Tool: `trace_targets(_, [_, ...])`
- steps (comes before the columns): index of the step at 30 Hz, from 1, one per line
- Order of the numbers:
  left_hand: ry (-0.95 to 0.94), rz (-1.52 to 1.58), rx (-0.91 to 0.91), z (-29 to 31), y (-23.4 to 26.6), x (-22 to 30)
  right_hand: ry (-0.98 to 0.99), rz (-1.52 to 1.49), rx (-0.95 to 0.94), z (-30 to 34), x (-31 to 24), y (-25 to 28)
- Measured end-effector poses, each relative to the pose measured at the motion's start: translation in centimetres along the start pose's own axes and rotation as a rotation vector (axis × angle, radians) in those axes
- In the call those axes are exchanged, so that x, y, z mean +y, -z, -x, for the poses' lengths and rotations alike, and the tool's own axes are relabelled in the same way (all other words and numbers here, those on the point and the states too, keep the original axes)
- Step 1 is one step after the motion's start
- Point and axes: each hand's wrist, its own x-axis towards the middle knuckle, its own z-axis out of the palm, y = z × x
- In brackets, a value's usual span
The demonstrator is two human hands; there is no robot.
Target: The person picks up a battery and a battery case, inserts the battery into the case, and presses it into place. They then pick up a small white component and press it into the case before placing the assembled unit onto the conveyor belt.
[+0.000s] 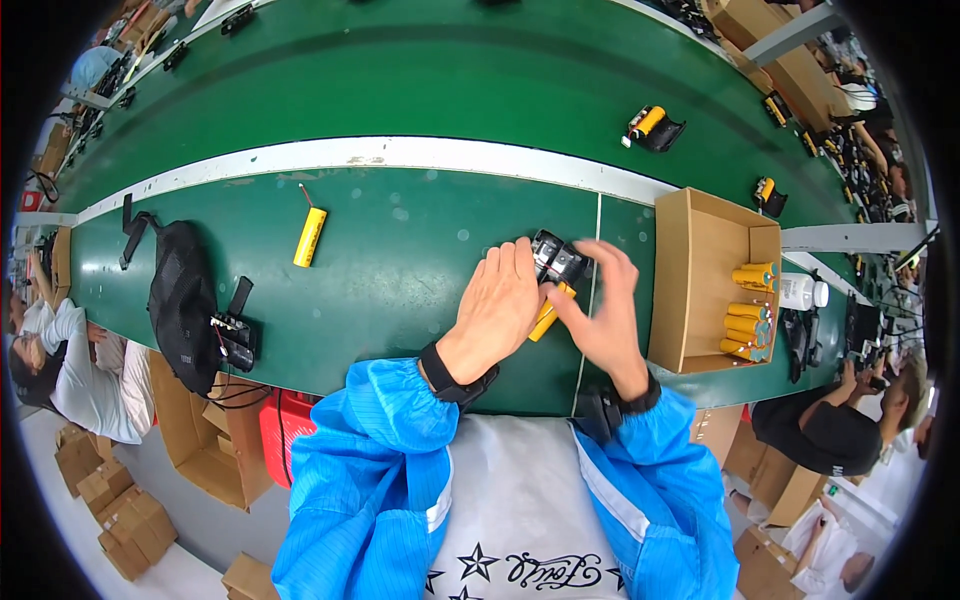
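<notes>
A black plastic housing (562, 258) with two open-looking halves is between my hands over the green bench. My left hand (497, 305), back up and fingers together, grips its left side; the fingertips are partly hidden. My right hand (608, 320) is on the other side, thumb and fingers apart, slightly blurred. Its thumb is close to a yellow cylindrical battery (552, 314) just below the housing; whether it touches the battery I cannot tell. Another yellow battery (310, 237) with a thin wire lies by itself on the bench to the left.
At right stands a cardboard box (670, 290) holding several yellow batteries, with a white bottle (800, 292) beyond it. A black bag (183, 300) and a black device (236, 340) lie left. Past the white rail (400, 152), a housing with a battery (652, 130) rests on the green belt.
</notes>
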Motion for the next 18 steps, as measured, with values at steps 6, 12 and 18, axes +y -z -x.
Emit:
trace_targets(6, [0.056, -0.021, 0.059, -0.2, -0.9, 0.8, -0.128, 0.137, -0.123, 3.5, -0.8, 0.6])
trace_targets(12, [0.062, -0.055, 0.077, -0.1, -0.9, 1.4, -0.076, 0.194, -0.163, 2.6, -1.1, 1.8])
trace_targets(18, [0.066, -0.081, 0.072, -0.1, -0.8, 1.8, -0.018, 0.514, -0.141, 1.2, 0.2, 2.5])
